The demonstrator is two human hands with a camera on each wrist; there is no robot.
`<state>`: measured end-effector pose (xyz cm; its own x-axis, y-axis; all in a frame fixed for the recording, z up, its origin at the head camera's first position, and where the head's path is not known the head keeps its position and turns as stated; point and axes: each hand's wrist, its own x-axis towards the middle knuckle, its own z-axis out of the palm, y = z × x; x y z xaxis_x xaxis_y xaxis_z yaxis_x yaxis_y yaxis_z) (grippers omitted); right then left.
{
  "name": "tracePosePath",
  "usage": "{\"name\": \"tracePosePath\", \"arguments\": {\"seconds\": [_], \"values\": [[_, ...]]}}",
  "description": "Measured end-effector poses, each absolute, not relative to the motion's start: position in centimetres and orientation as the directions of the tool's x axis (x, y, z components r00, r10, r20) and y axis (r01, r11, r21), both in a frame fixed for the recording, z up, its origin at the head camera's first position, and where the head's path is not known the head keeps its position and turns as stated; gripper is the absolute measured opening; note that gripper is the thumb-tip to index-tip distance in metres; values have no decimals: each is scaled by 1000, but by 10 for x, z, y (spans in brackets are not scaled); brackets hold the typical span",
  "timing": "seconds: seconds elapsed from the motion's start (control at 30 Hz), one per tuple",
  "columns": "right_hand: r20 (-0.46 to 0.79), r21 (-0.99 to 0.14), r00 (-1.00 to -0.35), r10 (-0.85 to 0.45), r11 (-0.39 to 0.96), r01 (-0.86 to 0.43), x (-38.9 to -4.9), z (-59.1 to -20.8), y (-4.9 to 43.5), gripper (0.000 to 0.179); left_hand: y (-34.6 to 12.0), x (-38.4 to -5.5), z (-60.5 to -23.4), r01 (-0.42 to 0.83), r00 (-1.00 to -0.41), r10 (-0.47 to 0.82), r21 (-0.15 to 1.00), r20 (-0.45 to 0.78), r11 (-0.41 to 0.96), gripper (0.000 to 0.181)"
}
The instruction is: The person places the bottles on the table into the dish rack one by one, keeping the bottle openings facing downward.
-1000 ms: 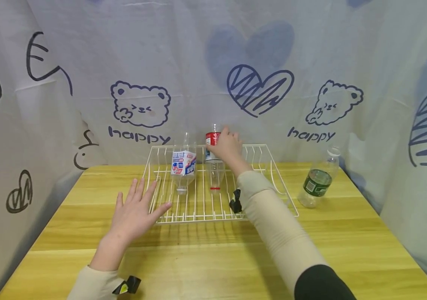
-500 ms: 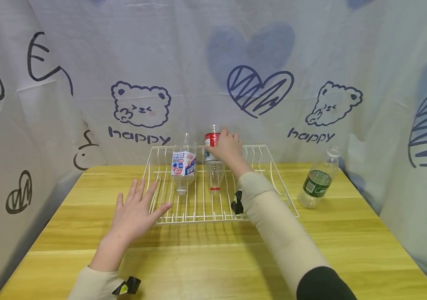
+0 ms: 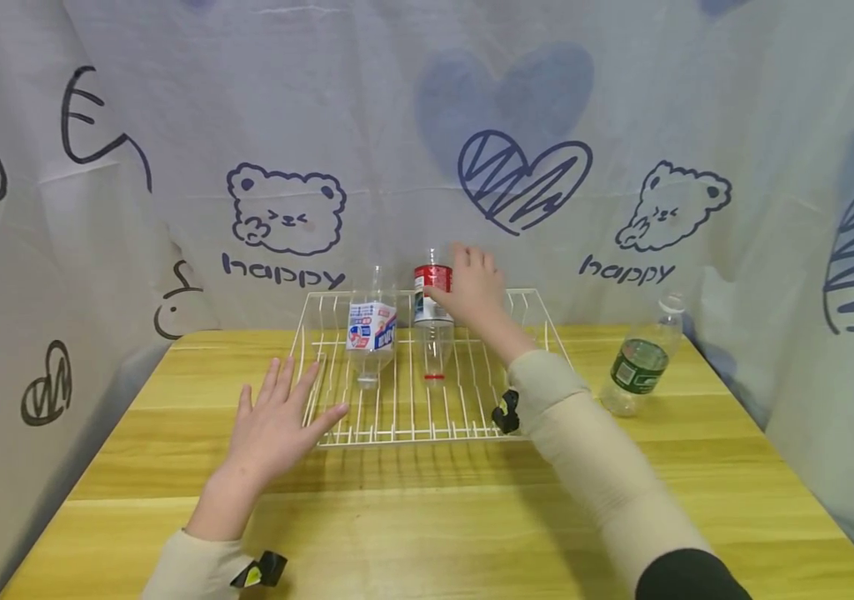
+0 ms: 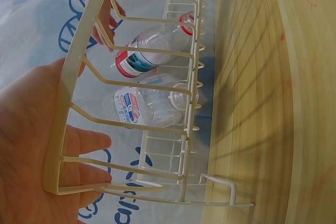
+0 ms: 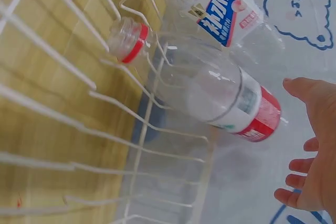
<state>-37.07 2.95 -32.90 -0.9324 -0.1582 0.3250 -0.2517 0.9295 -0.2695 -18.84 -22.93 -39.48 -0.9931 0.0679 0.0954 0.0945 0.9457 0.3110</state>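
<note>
A white wire rack (image 3: 412, 436) stands on the table. Upside down in it are two clear plastic bottles: one with a white and blue label (image 3: 372, 325), the other with a red and white label (image 3: 434, 287) and a red neck ring. My right hand (image 3: 477, 292) is beside the red-labelled bottle, its fingers extended; the right wrist view shows a gap between that hand (image 5: 315, 145) and the bottle (image 5: 226, 93). My left hand (image 3: 274, 427) is spread at the rack's front left corner. In the left wrist view the rack frame crosses its palm (image 4: 31, 124); contact is hard to tell.
A clear bottle with a green label (image 3: 640, 365) and white cap stands upright on the wooden table (image 3: 412, 525), right of the rack. A pale printed curtain (image 3: 389, 108) hangs behind the table and along both sides.
My right hand has let go of the red-labelled bottle and moved right, its fingers opening. That bottle stays in the rack. My left hand keeps its place at the corner.
</note>
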Motion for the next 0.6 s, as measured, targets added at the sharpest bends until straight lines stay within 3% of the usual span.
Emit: {"name": "tracePosePath", "arguments": {"seconds": [0.3,0.6], "values": [[382,-228,-896,-226,917,-328,-353,-318,61,87,-229,-189,-396,90,-993,62,306,100,948,91],[466,-205,-838,-285,886,-415,-321,-307,106,74,-229,-189,-397,88,-993,58,308,104,947,91]]}}
